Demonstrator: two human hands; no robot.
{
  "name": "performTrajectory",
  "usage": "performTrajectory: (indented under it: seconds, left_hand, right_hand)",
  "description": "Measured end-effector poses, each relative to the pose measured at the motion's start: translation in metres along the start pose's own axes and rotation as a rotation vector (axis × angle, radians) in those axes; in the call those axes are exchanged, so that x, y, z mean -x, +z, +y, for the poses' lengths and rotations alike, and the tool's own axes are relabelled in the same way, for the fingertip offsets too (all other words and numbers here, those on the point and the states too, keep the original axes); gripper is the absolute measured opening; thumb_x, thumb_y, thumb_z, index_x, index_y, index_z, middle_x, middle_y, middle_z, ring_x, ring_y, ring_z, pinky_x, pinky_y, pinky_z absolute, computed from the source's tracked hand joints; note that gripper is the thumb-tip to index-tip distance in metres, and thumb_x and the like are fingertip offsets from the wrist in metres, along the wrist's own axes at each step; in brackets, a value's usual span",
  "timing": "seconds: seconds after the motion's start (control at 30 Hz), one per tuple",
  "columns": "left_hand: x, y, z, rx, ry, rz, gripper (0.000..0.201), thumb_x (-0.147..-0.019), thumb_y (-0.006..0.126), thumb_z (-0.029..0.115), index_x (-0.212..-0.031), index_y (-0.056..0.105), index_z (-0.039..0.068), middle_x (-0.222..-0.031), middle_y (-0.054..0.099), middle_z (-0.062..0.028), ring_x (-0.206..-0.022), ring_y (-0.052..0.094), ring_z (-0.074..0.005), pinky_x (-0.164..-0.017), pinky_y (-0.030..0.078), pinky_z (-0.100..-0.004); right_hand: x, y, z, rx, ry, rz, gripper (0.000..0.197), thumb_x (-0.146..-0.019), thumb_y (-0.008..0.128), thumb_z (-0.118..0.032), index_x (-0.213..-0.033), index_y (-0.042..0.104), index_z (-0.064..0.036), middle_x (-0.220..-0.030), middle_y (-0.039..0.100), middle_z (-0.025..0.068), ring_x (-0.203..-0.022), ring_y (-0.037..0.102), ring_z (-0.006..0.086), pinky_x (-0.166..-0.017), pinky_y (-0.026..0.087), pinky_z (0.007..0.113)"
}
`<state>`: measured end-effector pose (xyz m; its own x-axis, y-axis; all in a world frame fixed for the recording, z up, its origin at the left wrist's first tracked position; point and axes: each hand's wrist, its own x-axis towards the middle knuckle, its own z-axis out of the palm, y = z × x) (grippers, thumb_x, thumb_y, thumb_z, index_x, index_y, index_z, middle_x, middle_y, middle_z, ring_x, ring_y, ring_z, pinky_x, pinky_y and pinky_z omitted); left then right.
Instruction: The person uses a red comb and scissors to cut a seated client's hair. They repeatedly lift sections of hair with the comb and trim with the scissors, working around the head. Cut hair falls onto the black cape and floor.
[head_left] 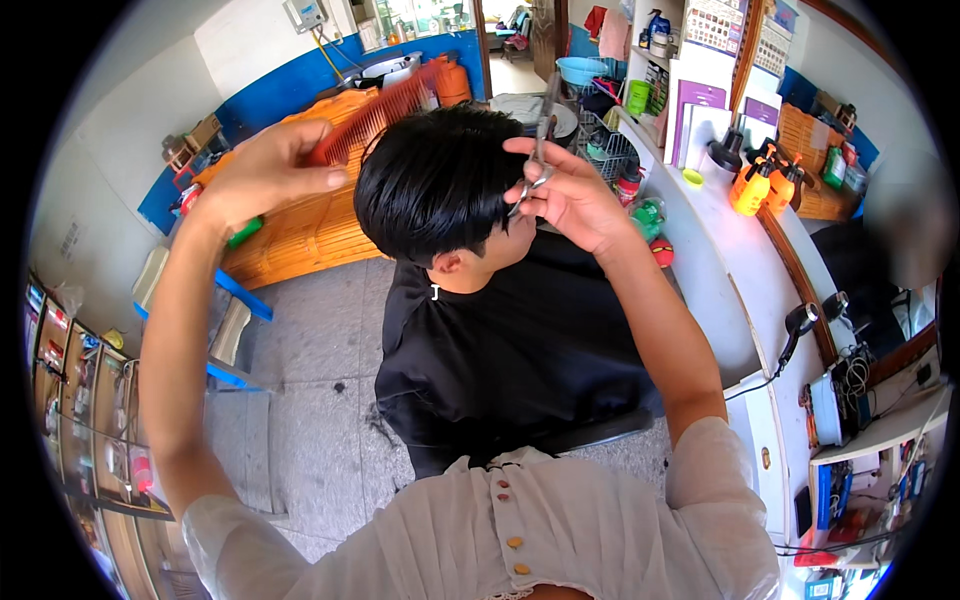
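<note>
A person with short black hair (435, 175) sits in front of me, draped in a black barber cape (510, 330). My left hand (270, 170) is closed on a red comb (375, 118), raised at the left of the head, its teeth blurred near the hair. On the other side, my right hand (575, 195) grips silver scissors (541, 150) by the finger loops, with the blades pointing up and away from the hair. Whether the blades are fully together I cannot tell. A small white clip or mark shows at the cape's neck.
At the right, a white counter (735, 270) runs below a mirror, carrying orange spray bottles (750, 188) and a hair dryer (798, 325). A wooden bench (290, 235) stands behind on the left, near a blue-framed chair (235, 315). Glass shelves (95, 410) line the left wall.
</note>
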<state>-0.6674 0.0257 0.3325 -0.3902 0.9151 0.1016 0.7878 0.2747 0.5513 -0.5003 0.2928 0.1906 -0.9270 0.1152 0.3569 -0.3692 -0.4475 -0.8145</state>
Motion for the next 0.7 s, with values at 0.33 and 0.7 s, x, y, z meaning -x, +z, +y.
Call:
performTrajectory:
  seconds: [0.33,0.7]
  left_hand:
    - [-0.11,0.07,0.022,0.037,0.322,0.127,0.023,-0.086,0.055,0.022,-0.09,0.066,0.002,-0.068,0.061,-0.007,-0.065,0.057,-0.0173,-0.064,0.043,-0.0289]
    - [-0.116,0.122,0.069,-0.774,0.141,0.236,0.031,-0.077,0.059,0.023,-0.088,0.056,-0.007,-0.086,0.064,-0.0225,-0.082,0.064,-0.0345,-0.068,0.052,-0.0417]
  right_hand:
    - [0.042,0.059,0.049,0.322,-0.117,0.149,0.035,-0.083,0.059,-0.007,-0.117,0.051,-0.0022,-0.093,0.059,0.0052,-0.077,0.063,0.0138,-0.063,0.051,0.025]
    - [0.106,0.033,0.049,0.735,0.016,-0.208,0.022,-0.078,0.063,0.002,-0.1,0.056,-0.0017,-0.087,0.062,0.005,-0.079,0.064,0.0129,-0.068,0.052,0.024]
